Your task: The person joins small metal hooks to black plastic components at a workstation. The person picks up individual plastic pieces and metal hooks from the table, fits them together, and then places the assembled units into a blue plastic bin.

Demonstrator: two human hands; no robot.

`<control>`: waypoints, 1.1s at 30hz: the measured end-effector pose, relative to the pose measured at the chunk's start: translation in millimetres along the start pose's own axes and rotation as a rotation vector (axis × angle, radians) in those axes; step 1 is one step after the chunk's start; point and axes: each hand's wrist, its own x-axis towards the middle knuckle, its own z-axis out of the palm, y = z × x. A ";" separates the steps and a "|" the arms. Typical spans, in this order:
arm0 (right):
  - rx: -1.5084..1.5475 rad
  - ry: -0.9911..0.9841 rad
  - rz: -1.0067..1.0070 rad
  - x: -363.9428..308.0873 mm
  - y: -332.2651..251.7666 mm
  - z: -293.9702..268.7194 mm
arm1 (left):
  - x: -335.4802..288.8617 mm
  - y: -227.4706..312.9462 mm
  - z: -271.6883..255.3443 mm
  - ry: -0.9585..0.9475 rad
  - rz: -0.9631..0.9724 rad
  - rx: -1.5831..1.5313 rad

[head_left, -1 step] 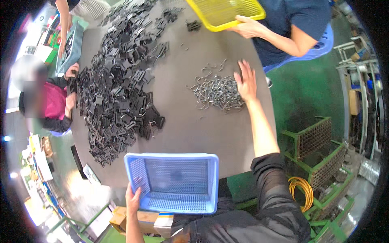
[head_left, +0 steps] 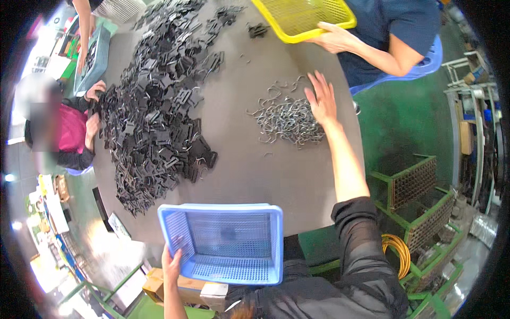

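Note:
A blue plastic basket (head_left: 228, 228) with perforated walls is tilted toward me at the table's near edge, its inside showing no contents. My left hand (head_left: 171, 263) grips its left side, the thumb over the rim and the other fingers partly hidden. My right hand (head_left: 322, 101) reaches over the table with its fingers stretched and spread. It lies against the right side of a pile of small bent metal hooks (head_left: 289, 123), holding none that I can see. Left of the hooks spreads a large heap of black flat pieces (head_left: 154, 111).
A co-worker at the far right holds a yellow basket (head_left: 313, 16) over the table (head_left: 255, 181). At the left, another person's hands (head_left: 93, 125) touch the black heap, near a grey-blue basket (head_left: 98, 61). Green metal frames (head_left: 414, 183) and a coiled yellow hose (head_left: 397, 256) stand at the right.
The view has shifted slightly. The blue basket and my left hand have moved a little to the left. My right hand stays beside the hooks, only slightly displaced.

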 end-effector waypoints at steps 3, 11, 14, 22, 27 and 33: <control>-0.026 -0.195 -0.228 29.5 -26.2 25.3 | -32.7 -6.2 -23.3 0.146 -0.104 -0.071; 0.098 -0.520 -0.644 -20.3 -105.3 50.9 | -35.7 -8.8 -18.2 0.332 -0.045 -0.335; 0.194 -0.636 -0.676 -76.1 -144.9 47.6 | -32.6 -6.2 -31.1 0.377 -0.022 -0.395; 0.192 -0.162 -0.337 -44.5 -100.5 -34.1 | -37.5 -4.8 -72.6 0.392 -0.040 -0.417; -0.204 -0.302 -0.187 -129.0 -81.8 -21.4 | -23.6 6.8 -85.6 0.335 0.026 -0.436; 0.072 -0.423 -0.165 -181.3 -197.9 29.0 | -6.1 34.2 -90.6 0.394 0.088 -0.376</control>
